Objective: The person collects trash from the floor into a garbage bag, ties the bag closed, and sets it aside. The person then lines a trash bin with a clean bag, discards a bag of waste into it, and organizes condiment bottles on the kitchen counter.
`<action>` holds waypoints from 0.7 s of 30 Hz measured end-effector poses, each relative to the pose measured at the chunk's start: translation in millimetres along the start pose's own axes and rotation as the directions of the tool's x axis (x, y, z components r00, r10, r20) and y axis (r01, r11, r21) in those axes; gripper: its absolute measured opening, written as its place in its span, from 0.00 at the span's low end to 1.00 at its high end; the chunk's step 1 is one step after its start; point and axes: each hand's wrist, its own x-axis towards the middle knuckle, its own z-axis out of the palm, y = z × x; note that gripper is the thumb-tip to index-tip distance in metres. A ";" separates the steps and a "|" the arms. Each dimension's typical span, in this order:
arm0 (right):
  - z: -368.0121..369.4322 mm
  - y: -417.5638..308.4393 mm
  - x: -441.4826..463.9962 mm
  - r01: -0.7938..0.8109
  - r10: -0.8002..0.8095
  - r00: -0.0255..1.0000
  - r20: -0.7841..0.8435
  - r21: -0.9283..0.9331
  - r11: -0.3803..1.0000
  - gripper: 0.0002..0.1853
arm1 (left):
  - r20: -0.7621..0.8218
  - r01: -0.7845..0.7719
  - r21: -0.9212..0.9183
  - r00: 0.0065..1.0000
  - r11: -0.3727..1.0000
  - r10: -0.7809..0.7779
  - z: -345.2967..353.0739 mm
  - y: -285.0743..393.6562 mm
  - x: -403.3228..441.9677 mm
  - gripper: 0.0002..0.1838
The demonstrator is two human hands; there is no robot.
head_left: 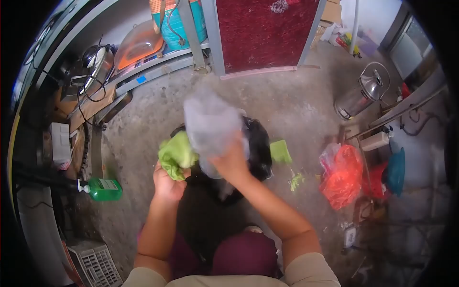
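Observation:
My left hand [169, 184] is closed around a crumpled light-green cloth [176, 155], which sticks up above the fingers. With my right hand [233, 160] I grip a whitish, see-through plastic thing [210, 119]. Motion smears it, so its exact kind cannot be made out. Both hands are over a black plastic bag [258, 148] on the floor, and the held things hide much of its opening. Just right of the bag, a flat green cloth square [280, 151] lies on the concrete.
Green scraps [296, 181] are scattered near a red plastic bag [342, 177] at right. A green pump bottle [101, 189] lies left of my arm. Farther back are a metal can [362, 92] with a handle and a red panel [263, 33]. A plastic crate [95, 265] sits lower left.

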 end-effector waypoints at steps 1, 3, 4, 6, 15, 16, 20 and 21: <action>30.0 23.8 -8.7 -0.055 0.085 0.988 0.126 -0.223 0.973 0.34 | 0.092 -0.033 -0.004 0.995 0.999 0.033 -2.2 1.7 -0.2 0.25; 75.9 62.8 -24.6 -0.031 0.236 0.919 0.316 -0.538 0.842 0.35 | 0.110 -0.004 0.071 0.994 0.997 -0.004 -2.5 -2.1 -1.7 0.26; 82.3 68.7 -26.9 -0.022 0.286 0.886 0.365 -0.583 0.812 0.34 | 0.119 0.009 0.109 0.993 0.994 -0.022 -1.7 -4.3 -2.3 0.26; 90.0 72.3 -21.9 -0.009 0.346 0.831 0.435 -0.612 0.791 0.32 | 0.126 0.010 0.209 0.991 0.978 -0.037 1.8 -8.5 4.4 0.27; -64.3 21.9 -30.1 -0.008 0.220 0.667 0.712 -0.288 0.958 0.14 | 0.202 -0.107 0.816 0.974 0.568 -0.107 -28.7 -100.4 79.3 0.25; -90.0 32.3 -34.5 -0.104 0.195 0.813 0.549 -0.192 0.976 0.12 | 0.232 -0.144 0.851 0.966 0.505 -0.115 -37.8 -113.6 84.2 0.25; -134.4 149.9 -38.8 -0.363 0.359 0.932 -0.054 -0.155 0.919 0.19 | 0.463 -0.459 0.878 0.887 0.133 0.005 -100.9 -162.8 119.4 0.23; -133.7 183.5 -43.4 -0.455 0.461 0.886 -0.037 -0.256 0.853 0.26 | 0.397 -0.390 0.909 0.918 0.150 -0.021 -102.7 -166.9 120.5 0.22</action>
